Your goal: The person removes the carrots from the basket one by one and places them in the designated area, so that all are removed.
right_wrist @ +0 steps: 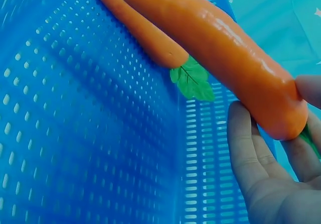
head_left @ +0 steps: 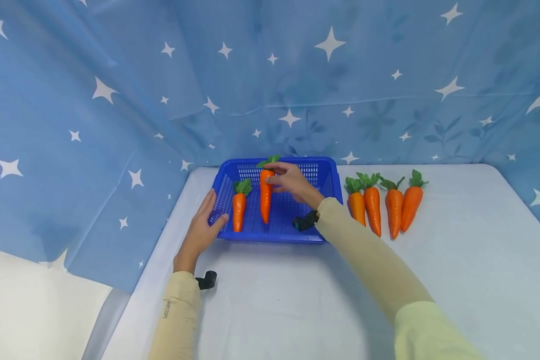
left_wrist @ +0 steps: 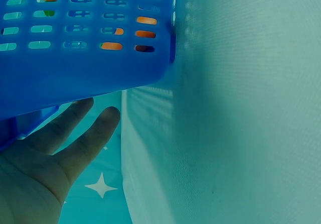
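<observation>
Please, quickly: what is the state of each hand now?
Left hand: open, fingers straight against the basket side.
Right hand: holding a carrot near its leafy top, over the basket.

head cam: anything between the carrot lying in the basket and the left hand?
Only the blue basket's left wall, seen in the head view: the left hand rests outside it, the lying carrot inside.

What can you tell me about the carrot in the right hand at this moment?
The held carrot is a glossy orange toy, plastic by its look, with green leaves at its top. The right hand pinches its thick upper end, fingers under it and thumb on top. It hangs over the blue basket, tip toward the floor of the basket; whether it touches cannot be told. A second carrot lies beside it in the basket.
</observation>
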A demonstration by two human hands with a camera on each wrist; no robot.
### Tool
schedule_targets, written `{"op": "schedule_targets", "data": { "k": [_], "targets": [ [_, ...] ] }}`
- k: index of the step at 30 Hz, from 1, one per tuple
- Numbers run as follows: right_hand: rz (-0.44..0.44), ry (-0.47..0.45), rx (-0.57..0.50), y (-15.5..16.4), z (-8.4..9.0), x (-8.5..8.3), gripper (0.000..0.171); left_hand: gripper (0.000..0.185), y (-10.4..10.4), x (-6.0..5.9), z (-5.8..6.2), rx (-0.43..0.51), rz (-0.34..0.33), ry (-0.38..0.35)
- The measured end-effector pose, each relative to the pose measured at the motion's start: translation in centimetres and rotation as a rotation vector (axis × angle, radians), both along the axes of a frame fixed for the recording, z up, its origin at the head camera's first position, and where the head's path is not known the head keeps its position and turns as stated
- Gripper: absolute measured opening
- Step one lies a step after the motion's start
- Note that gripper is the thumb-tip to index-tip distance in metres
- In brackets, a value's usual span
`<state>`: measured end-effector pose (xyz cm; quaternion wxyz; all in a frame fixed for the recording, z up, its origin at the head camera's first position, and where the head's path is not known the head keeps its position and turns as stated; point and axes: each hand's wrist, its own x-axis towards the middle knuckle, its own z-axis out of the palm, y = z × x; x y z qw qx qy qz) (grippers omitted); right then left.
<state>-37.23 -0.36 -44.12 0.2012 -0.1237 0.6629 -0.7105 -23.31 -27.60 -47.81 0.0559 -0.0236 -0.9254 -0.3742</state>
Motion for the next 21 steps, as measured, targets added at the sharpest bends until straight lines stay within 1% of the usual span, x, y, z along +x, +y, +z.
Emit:
{"op": "schedule_targets", "data": {
  "k": [9, 14, 21],
  "targets": [
    [-0.002, 0.014, -0.03, 0.7, 0.8, 0.1, 0.048, 0.081, -0.1, -0.1, -0.1, 0.006, -0.001, 0.011],
    [-0.01, 0.014, -0.046, 1.3, 1.1, 0.2, 0.047, 0.081, -0.1, 0.0, 0.0, -0.007, -0.008, 0.004],
    [-0.017, 0.026, -0.036, 2.2, 1.2, 0.2, 0.047, 0.081, -0.1, 0.1, 0.1, -0.005, -0.002, -0.01]
  ]
}}
